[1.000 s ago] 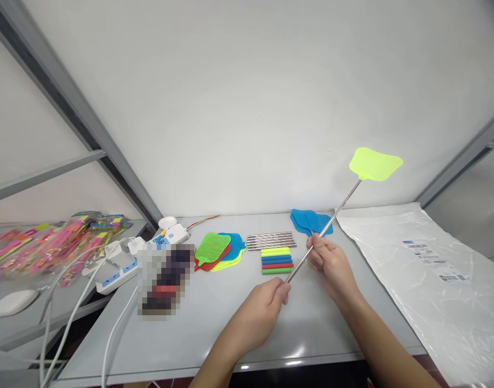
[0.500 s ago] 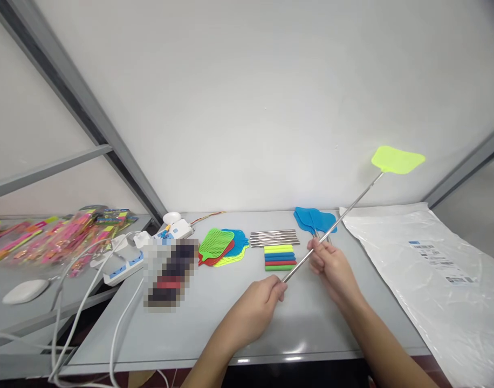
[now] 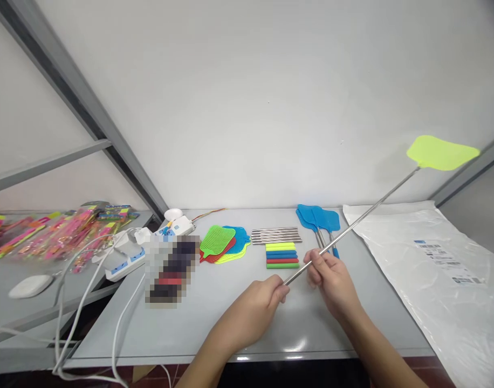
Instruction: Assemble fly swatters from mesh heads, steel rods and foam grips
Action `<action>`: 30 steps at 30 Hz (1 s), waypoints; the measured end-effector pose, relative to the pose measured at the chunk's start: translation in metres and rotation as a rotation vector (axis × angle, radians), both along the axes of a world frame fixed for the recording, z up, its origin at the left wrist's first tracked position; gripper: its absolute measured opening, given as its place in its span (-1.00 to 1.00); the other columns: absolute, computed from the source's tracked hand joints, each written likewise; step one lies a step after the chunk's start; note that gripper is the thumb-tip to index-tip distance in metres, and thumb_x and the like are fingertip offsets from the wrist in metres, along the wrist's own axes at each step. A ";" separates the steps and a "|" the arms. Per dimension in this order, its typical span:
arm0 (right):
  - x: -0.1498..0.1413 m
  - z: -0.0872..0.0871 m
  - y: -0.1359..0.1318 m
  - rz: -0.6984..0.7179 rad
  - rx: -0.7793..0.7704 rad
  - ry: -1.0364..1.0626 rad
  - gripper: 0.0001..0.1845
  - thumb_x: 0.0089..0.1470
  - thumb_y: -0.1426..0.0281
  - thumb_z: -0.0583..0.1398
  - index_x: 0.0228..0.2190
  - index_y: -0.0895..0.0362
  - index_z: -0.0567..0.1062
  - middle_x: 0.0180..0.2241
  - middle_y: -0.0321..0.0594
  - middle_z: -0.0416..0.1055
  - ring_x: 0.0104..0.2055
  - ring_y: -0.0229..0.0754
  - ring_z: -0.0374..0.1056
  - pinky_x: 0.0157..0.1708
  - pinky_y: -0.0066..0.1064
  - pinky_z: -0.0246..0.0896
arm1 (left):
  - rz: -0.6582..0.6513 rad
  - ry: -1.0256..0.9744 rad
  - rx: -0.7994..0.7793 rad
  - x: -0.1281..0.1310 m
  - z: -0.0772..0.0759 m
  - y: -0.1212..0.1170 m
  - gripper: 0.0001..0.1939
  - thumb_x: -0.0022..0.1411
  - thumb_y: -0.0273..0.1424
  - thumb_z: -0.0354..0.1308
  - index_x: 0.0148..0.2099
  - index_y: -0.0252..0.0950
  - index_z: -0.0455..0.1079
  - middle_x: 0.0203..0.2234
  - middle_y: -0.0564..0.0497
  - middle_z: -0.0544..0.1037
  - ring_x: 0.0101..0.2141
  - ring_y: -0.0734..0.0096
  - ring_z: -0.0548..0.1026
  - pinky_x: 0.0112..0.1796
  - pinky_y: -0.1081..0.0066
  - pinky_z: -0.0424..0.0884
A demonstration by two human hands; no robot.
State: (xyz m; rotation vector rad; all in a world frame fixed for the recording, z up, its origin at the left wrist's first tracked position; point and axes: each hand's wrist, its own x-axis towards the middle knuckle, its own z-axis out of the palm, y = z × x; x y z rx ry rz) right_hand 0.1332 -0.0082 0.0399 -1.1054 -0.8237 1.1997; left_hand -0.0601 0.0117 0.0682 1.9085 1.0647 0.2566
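Slanting up to the right, a fly swatter (image 3: pixel 368 209) with a thin metal rod and a yellow-green head is held in both hands. My left hand (image 3: pixel 255 307) is closed around the rod's lower end. Farther up, my right hand (image 3: pixel 330 277) pinches the same rod between thumb and fingers. Behind my right hand lie several blue fly swatters (image 3: pixel 322 218) with metal rods. Metal rods (image 3: pixel 276 235) lie side by side near the middle of the table, above a row of coloured handle tubes (image 3: pixel 281 256). Left of them, loose swatter heads (image 3: pixel 218 242) overlap in green, red, blue and yellow.
A white plastic parcel (image 3: pixel 409 275) with a label covers the table's right side. White power strips (image 3: pixel 128 265) and cables (image 3: pixel 75 312) run along the left, beside a pixelated patch (image 3: pixel 172 272). Bagged pink and yellow items (image 3: pixel 75 231) lie on the left-hand table (image 3: pixel 28 312).
The swatter's head has moved right and slightly up, and more rod shows beyond my right hand. My right hand has shifted a little down and left; my left hand has barely moved.
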 end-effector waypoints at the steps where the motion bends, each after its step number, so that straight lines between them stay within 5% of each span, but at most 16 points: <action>1: 0.002 0.000 -0.001 -0.042 0.005 0.024 -0.64 0.11 0.08 0.19 -0.43 0.14 0.44 -0.72 -0.47 0.03 -0.64 -0.39 -0.04 -0.61 -0.49 -0.04 | -0.006 0.013 0.008 -0.002 0.001 -0.001 -0.59 0.37 -0.09 -0.25 -0.32 -0.21 0.27 -0.43 0.08 0.43 -0.35 0.37 0.37 -0.32 0.43 0.19; 11: 0.004 -0.004 0.002 -0.224 0.054 0.107 -0.67 0.07 0.09 0.22 -0.40 0.12 0.43 -0.67 -0.47 0.00 -0.62 -0.38 -0.06 -0.62 -0.50 0.03 | 0.009 0.156 0.114 -0.029 0.002 0.004 -0.59 0.37 -0.12 -0.25 -0.34 -0.21 0.28 -0.47 0.06 0.41 -0.39 0.35 0.36 -0.39 0.44 0.15; 16: -0.009 -0.009 -0.003 -0.019 0.007 0.001 -0.69 0.09 0.10 0.21 -0.35 0.11 0.44 -0.68 -0.44 0.10 -0.64 -0.35 -0.01 -0.65 -0.48 0.02 | 0.004 0.151 0.199 -0.023 0.001 0.004 -0.62 0.38 -0.13 -0.24 -0.33 -0.19 0.27 -0.52 0.07 0.39 -0.47 0.35 0.32 -0.46 0.44 0.08; 22: 0.001 -0.003 0.000 -0.133 0.066 0.070 -0.70 0.07 0.13 0.24 -0.42 0.13 0.46 -0.68 -0.46 0.00 -0.62 -0.38 -0.06 -0.62 -0.49 0.04 | 0.012 0.219 0.252 -0.034 0.004 0.001 -0.63 0.39 -0.14 -0.23 -0.33 -0.18 0.25 -0.55 0.08 0.37 -0.52 0.36 0.30 -0.49 0.43 0.03; 30: -0.013 -0.006 0.000 -0.002 0.022 0.084 -0.73 0.05 0.16 0.26 -0.36 0.10 0.42 -0.65 -0.44 0.14 -0.63 -0.38 0.02 -0.63 -0.49 0.09 | 0.060 0.180 0.244 -0.050 0.007 0.002 -0.66 0.37 -0.14 -0.18 -0.28 -0.19 0.31 -0.40 0.05 0.47 -0.34 0.31 0.41 -0.37 0.44 0.15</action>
